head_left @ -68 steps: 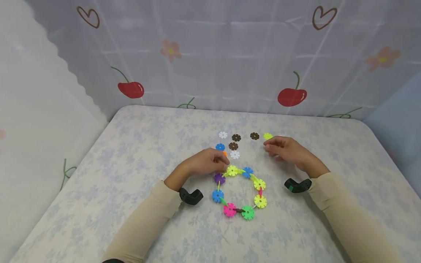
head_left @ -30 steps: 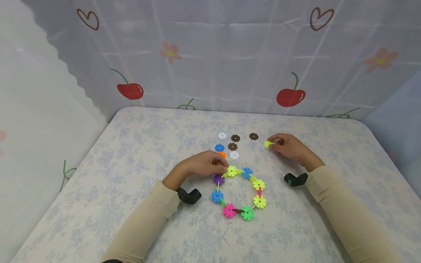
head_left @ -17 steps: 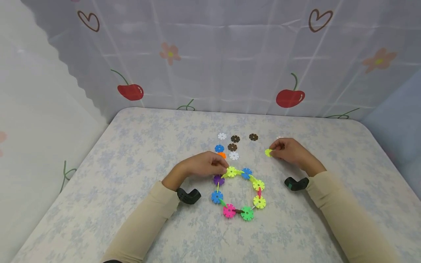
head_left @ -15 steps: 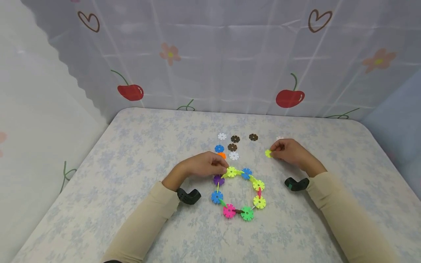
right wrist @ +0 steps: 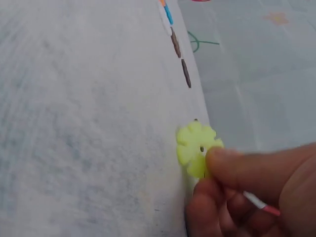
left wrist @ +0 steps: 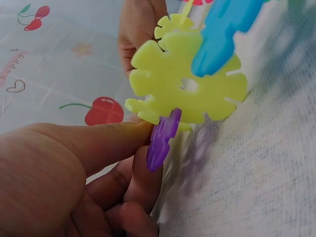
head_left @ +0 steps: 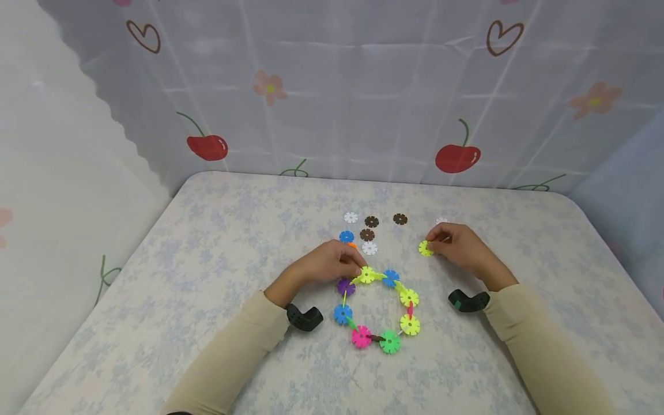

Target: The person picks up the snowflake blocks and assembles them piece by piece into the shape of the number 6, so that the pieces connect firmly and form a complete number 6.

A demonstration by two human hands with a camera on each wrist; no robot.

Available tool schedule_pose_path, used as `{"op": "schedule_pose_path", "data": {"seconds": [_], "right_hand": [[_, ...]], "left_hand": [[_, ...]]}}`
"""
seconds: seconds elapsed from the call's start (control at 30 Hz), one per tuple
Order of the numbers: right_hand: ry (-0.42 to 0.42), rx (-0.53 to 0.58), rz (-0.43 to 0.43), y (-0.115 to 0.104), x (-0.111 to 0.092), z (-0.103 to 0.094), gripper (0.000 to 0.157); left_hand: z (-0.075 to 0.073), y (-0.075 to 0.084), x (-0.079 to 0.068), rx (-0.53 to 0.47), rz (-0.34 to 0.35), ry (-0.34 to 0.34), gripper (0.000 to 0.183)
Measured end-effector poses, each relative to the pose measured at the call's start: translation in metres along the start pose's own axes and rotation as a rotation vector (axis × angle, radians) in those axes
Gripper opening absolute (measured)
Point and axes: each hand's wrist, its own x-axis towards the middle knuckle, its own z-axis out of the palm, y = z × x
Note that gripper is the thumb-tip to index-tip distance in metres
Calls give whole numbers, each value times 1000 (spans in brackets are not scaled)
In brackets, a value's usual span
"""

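A ring of linked snowflake discs (head_left: 410, 324) in yellow, blue, pink, green and purple lies on the table. At its far left side my left hand (head_left: 332, 262) pinches the ring between thumb and index finger, close to a purple disc (left wrist: 164, 140) and a large yellow disc (left wrist: 207, 94). To the right, apart from the ring, my right hand (head_left: 459, 248) holds a single yellow snowflake disc (head_left: 425, 248) by its edge. The right wrist view shows the thumb (right wrist: 232, 165) over that disc's rim, its notches and centre hole visible.
Beyond the ring lie loose discs: white (head_left: 351, 217), brown (head_left: 400, 219), blue (head_left: 346, 236) and an orange one (head_left: 353, 245) partly behind my left hand. A pale disc (head_left: 442, 221) lies behind my right hand. A cherry-print curtain (head_left: 332, 104) hangs at the table's back.
My right hand has picked up the yellow disc from the back of the table and brought it nearer, now tilted up. My left hand stays at the ring.
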Motion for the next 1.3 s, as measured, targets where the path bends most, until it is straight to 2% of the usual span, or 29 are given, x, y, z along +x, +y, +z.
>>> {"op": "schedule_pose_path", "data": {"seconds": [0.1, 0.27, 0.37, 0.5, 0.87, 1.07, 1.3], "right_hand": [[-38, 74, -29, 0, -1, 4, 14], [-188, 174, -142, -5, -3, 19, 7], [-259, 211, -203, -11, -5, 28, 6], [-308, 220, -239, -16, -7, 36, 6], [-316, 217, -284, -19, -8, 45, 3], [-297, 207, -271, -20, -9, 45, 5], [-278, 218, -300, -20, -9, 47, 7]], "left_hand": [[1, 1, 1, 11, -2, -10, 15], [1, 3, 1, 14, -16, -41, 21], [2, 3, 3, 7, 13, -51, 19], [4, 2, 5, -11, 65, -54, 7], [6, 2, 6, 53, 65, -54, 11], [7, 2, 7, 51, 43, -40, 11], [7, 4, 6, 45, 49, -38, 11]]}}
